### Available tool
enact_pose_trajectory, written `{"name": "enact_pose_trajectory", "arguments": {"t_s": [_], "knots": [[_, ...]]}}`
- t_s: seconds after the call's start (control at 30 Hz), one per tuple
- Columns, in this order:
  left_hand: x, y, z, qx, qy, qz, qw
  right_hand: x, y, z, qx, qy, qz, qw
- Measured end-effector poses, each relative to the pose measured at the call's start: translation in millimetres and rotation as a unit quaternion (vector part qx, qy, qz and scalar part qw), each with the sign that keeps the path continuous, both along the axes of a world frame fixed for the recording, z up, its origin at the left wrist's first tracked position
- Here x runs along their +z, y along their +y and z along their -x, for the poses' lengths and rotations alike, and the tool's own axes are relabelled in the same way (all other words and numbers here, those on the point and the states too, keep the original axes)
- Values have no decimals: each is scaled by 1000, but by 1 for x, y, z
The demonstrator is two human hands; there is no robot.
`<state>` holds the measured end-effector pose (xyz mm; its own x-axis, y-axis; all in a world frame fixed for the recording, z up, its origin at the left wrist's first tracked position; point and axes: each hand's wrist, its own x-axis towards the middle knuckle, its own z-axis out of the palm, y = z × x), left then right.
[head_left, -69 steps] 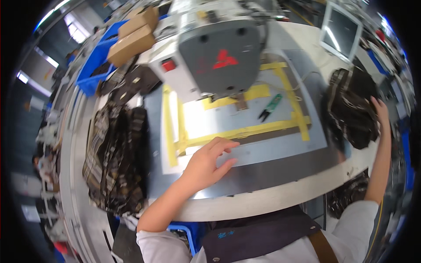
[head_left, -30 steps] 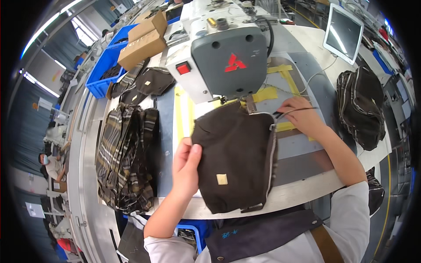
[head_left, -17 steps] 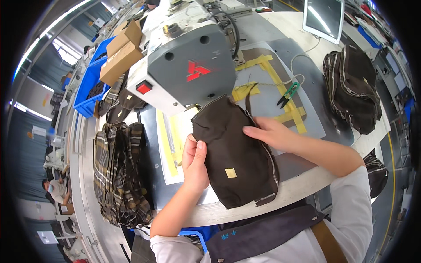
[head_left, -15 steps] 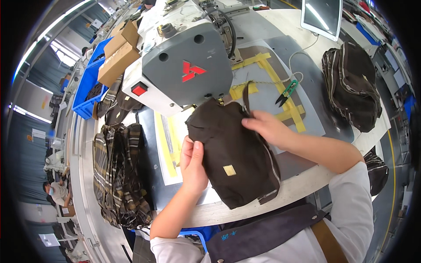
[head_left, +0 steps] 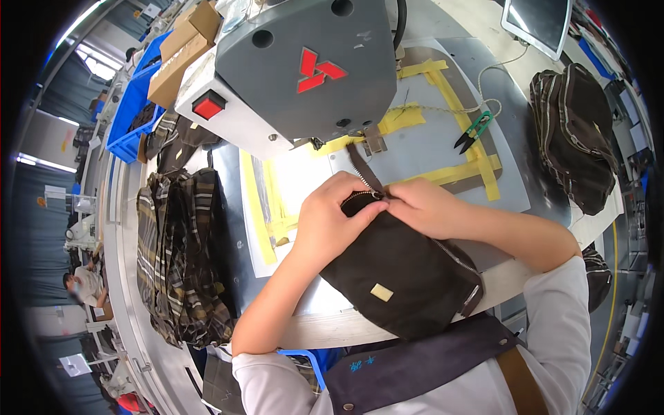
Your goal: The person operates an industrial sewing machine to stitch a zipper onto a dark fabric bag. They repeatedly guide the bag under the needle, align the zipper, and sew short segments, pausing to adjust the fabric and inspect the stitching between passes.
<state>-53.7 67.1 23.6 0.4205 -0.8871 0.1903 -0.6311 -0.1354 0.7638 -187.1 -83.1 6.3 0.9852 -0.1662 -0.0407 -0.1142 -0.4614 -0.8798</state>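
My left hand (head_left: 330, 218) and my right hand (head_left: 422, 207) are closed together on the zipper end at the top of a dark brown fabric pouch (head_left: 387, 270), with a pale square patch. The pouch lies tilted over the table's front part, with its zipper along the right side; a loose zipper tail (head_left: 362, 166) sticks up beyond my fingers. Just above sits the sewing machine head (head_left: 256, 83), grey and white with a red switch. Beneath is a plate framed with yellow tape (head_left: 489, 176). Green thread snips (head_left: 476, 129) lie to the right.
Plaid fabric pieces (head_left: 180, 249) are piled at left, dark pouches (head_left: 570, 131) at right. Blue bins (head_left: 124, 142), cardboard boxes (head_left: 178, 62) and a white-framed screen (head_left: 536, 21) stand behind. A seated co-worker (head_left: 86, 287) is at far left.
My right hand has brought a pouch from the right pile to the middle. My left hand has shifted from its left edge up to the zipper end; the pouch has slid toward me.
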Motion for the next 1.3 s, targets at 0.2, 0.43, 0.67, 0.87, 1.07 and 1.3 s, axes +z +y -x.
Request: {"name": "enact_pose_trajectory", "arguments": {"t_s": [0.2,0.43,0.67,0.87,1.07,1.3], "knots": [[-14,-3,-6,67,80,12,994,4,-3,2,7,45,-19,999],[-17,-2,-18,-8,82,79,993,0,-3,2,-18,-2,-109,994],[-14,0,-36,74,366,-21,927,-3,-7,0,-154,-4,-274,949],[-18,-4,-28,35,261,-9,965,4,-5,-7,-137,-43,-196,970],[-9,-8,-20,31,104,-26,994,3,-14,-8,-121,5,-92,988],[-5,-5,-25,-10,69,-12,997,-2,-10,-10,-67,-36,-108,991]]}}
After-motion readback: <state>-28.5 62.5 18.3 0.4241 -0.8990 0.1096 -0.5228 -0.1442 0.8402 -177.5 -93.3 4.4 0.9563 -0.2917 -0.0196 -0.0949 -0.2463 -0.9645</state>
